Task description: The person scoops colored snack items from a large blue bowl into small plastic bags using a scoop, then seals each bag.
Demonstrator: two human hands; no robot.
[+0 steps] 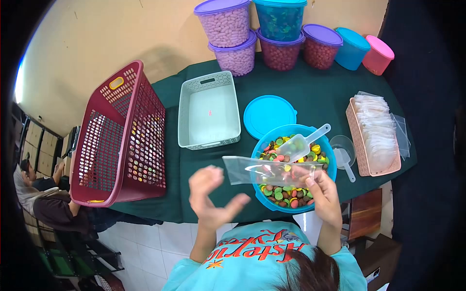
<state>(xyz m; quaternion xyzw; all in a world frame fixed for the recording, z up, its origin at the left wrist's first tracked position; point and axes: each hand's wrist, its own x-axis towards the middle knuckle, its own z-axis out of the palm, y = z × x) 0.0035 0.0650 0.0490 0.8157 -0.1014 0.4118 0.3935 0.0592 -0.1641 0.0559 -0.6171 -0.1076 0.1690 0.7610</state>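
My right hand [324, 196] pinches one end of a clear plastic bag [272, 171], which stretches out to the left above a blue tub [331, 180]. The bag looks flat, and the sweets show through it. My left hand [213, 196] is near the bag's far end, slightly blurred, thumb and fingers apart with nothing between them. Colourful round sweets [286, 195], green, yellow, pink and brown, fill the tub. A clear plastic scoop [297, 147] rests on them, its handle over the rim at the back right.
A grey-green basket [234, 112] and a blue lid [269, 116] lie behind the tub. At left stands a tall maroon basket [125, 145]. To the right are a second scoop [344, 160] and a pink basket of clear bags [376, 131]. Lidded tubs [280, 48] line the back.
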